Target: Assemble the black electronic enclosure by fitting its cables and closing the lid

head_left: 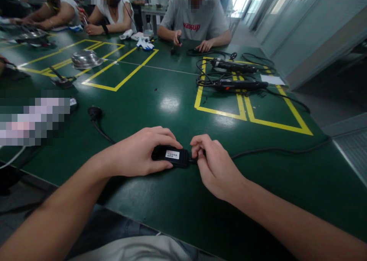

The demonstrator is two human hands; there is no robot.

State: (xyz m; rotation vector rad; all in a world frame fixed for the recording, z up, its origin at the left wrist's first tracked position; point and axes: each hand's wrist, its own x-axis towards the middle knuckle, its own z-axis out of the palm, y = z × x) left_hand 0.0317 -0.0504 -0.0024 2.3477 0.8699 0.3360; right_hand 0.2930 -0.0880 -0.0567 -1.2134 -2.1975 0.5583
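A small black power adapter box (180,158) with a white label lies on the green table in front of me. My left hand (146,150) is wrapped over its left end, thumb on the near side and fingers on the far side. At its right end, my right hand (213,163) pinches the black cable (192,160) where it leaves the box. That cable comes out beyond my right hand and runs to the table's right edge. To the left of my left hand, a black plug (94,113) lies on a cord that disappears behind the hand.
Two black corded tools (241,85) rest inside yellow tape outlines at the back right. A metal bowl (86,59) and white gloves (145,44) are farther left. Across the table a person in a grey T-shirt (197,20) handles a dark object. More people sit at the far left.
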